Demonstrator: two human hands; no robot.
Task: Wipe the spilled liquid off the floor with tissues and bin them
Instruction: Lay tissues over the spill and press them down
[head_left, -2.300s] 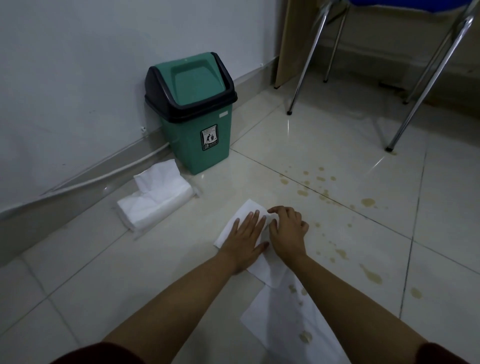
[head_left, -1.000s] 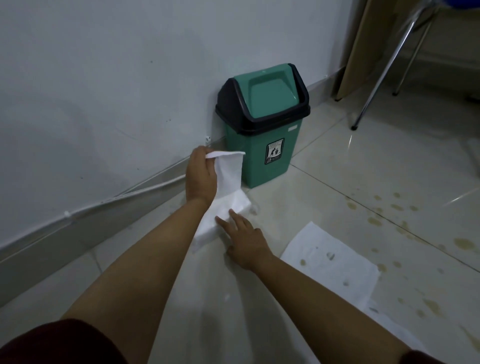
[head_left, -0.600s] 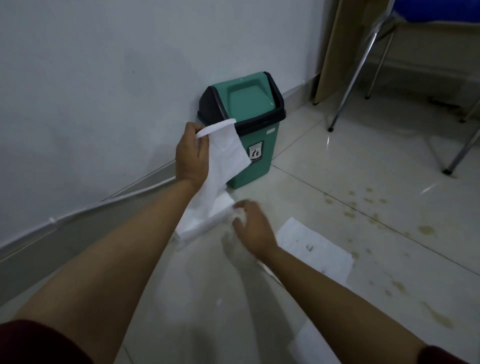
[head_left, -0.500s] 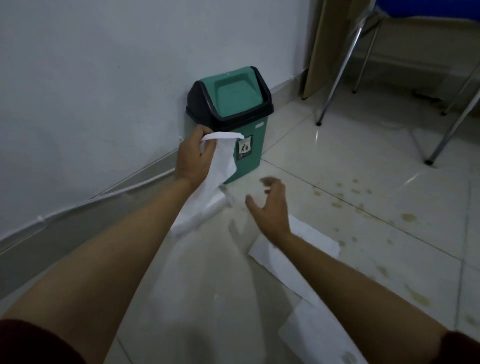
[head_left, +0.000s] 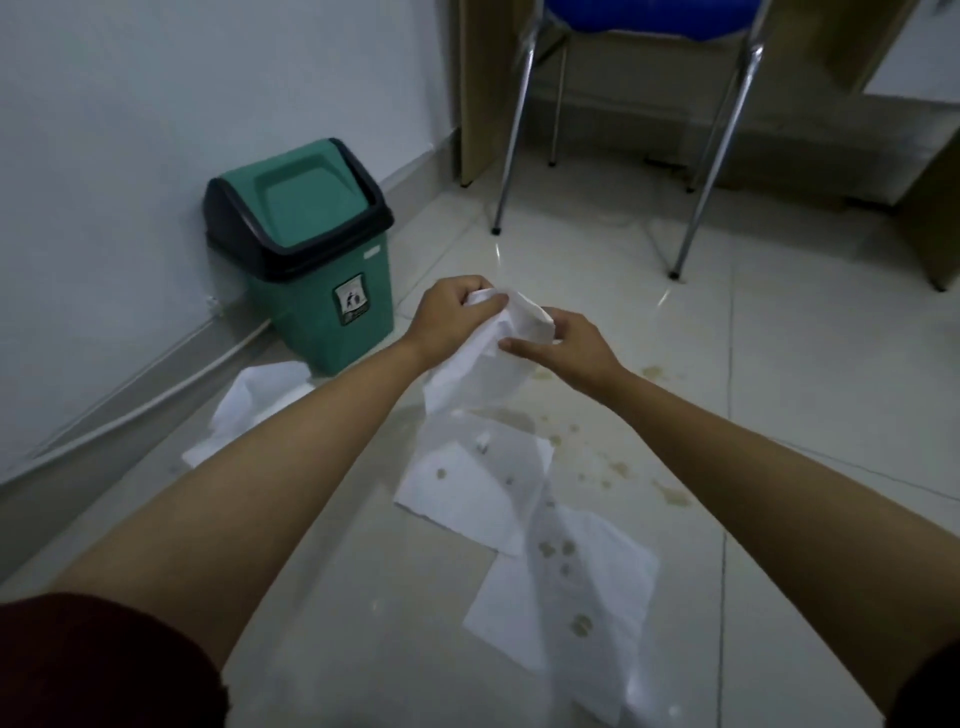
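From my head view, my left hand (head_left: 451, 310) grips the upper corner of a fresh tissue (head_left: 480, 364), fingers curled round the bunched edge, and my right hand (head_left: 563, 347) pinches its other side between thumb and fingers, so the sheet hangs in the air between them above the floor. Half a second ago only my left hand had it and my right was reaching across with its fingers spread; a second ago I was pulling it out of the tissue pack (head_left: 249, 402), which now lies by the wall just beside the green bin (head_left: 311, 249), partly hidden by my left forearm. So the new sheet is free and in both hands, ready, I judge, to be spread. Two tissues already lie flat below my hands: the nearer-to-bin one (head_left: 478, 483) and another (head_left: 566, 587) overlapping its near corner, both spotted brown where they have soaked up drops. The spilled liquid (head_left: 670, 496) still shows as brown splashes on the tiles to the right of them and under my right hand, so wiping is only partly done. Nothing has gone into the bin, whose swing lid is closed.
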